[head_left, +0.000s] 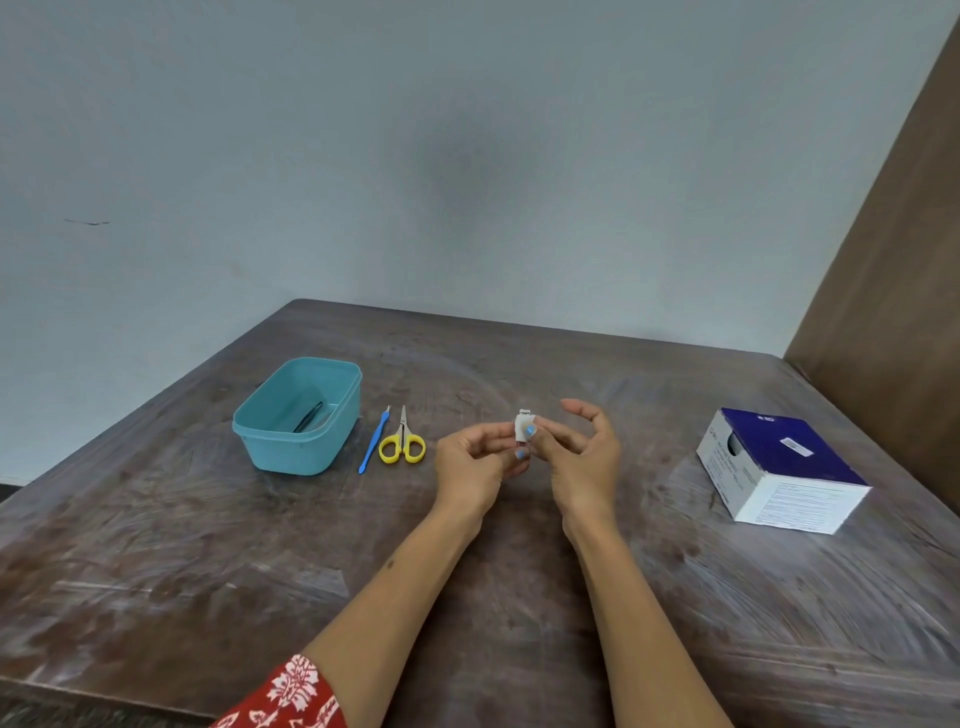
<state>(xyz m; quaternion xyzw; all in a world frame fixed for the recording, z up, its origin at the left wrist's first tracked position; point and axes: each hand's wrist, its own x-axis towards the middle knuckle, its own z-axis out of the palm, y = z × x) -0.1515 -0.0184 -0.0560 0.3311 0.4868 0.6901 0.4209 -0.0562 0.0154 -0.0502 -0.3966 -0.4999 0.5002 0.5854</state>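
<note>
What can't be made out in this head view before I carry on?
Head view, small white item: too small to identify; the left hand pinching it covers its lower part.
Head view, right hand: whether it also holds the item is hidden behind the left hand.
Head view, dark thing in the teal tub: too small, partly behind the tub wall.
Head view, box: print too small to read.

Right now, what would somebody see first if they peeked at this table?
Probably the small white piece, pinched between the person's left grip and right grip above the middle of the table. Next, the bright things on the left: a teal tub, with yellow scissors beside it. A blue-and-white box sits at the right.
</note>
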